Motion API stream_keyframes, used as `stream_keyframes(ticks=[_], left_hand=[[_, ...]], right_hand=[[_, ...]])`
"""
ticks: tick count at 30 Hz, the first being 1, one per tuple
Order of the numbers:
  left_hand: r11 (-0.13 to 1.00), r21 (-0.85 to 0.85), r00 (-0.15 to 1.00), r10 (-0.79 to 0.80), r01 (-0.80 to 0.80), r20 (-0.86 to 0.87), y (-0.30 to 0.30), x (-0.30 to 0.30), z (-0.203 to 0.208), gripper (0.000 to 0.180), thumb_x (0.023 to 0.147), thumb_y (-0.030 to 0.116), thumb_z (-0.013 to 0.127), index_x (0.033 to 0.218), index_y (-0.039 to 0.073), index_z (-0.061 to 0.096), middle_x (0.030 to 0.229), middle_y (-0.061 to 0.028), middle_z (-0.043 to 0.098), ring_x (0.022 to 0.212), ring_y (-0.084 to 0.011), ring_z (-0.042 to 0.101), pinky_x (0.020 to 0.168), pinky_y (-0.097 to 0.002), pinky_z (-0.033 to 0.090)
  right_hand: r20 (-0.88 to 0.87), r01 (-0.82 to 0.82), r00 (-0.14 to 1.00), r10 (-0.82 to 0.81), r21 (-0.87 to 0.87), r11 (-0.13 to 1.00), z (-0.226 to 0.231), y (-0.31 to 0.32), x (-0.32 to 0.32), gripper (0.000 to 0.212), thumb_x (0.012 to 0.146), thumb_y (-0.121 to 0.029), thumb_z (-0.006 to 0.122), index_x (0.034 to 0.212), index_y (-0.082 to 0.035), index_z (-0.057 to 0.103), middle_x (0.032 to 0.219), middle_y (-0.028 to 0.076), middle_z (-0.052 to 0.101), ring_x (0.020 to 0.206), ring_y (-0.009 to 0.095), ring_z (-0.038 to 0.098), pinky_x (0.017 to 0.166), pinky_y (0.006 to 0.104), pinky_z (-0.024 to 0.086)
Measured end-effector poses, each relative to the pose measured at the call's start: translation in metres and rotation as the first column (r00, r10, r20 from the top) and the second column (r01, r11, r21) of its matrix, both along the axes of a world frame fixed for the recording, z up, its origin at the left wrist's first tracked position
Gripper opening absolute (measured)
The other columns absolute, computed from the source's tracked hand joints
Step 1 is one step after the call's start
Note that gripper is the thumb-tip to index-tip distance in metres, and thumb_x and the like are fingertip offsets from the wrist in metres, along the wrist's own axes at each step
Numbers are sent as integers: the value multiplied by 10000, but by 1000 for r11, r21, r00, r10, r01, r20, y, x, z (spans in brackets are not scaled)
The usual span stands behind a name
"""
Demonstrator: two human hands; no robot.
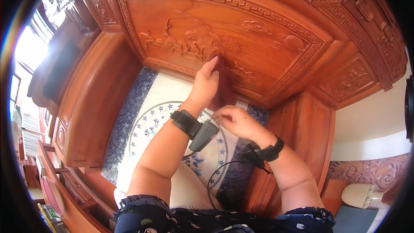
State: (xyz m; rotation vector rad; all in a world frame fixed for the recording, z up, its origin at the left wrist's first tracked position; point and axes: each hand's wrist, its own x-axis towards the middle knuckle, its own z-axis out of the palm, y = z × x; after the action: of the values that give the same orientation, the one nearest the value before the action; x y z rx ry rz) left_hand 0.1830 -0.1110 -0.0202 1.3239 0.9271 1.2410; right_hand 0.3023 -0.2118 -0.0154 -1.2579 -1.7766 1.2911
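Maroon fabric, a cloth, is grasped at its upper part under the fingers of the left hand, which rests against the lower middle of a carved wooden panel. Below that grip the cloth hangs in loose folds, so I judge it light, soft and limp, unlikely to break or slip from bare fingers; gathering a bunched fold in the palm should suit it better than pinching one edge, since a loose corner would probably flop about. Beside its lower end is the right hand, fingers bent; whether they pinch the hem or merely sit near it, I cannot tell. Farther out, the panel's shallow relief looks hard and glossy, and its raised details might snag a slack fold. Black bands circle both wrists, above a pale tiled floor with blue patterning, between reddish wooden furniture.
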Motion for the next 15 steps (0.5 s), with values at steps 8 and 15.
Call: stream_keyframes(ticks=[8, 15], left_hand=[[713, -224, 617, -353, 664, 703, -4, -29, 21, 404, 834, -35, 387, 1233, -21, 453, 1169, -129, 552, 1035, -222, 551, 944, -332, 412], [730, -318, 717, -326, 605, 616, -39, -65, 33, 414, 819, 20, 416, 1227, -48, 441, 1142, -136, 555, 992, -215, 564, 909, -338, 436]], right_hand=[[32, 51, 998, -45, -241, 969, 34, 12, 13, 157, 790, -51, 473, 781, 13, 616, 726, 82, 631, 640, 145, 608, 597, 267, 473], [-307, 232, 938, -163, 201, 952, 34, 8, -3, 524, 800, -108, 635, 1245, -47, 365, 1222, 102, 448, 1118, 181, 472, 934, 338, 396]])
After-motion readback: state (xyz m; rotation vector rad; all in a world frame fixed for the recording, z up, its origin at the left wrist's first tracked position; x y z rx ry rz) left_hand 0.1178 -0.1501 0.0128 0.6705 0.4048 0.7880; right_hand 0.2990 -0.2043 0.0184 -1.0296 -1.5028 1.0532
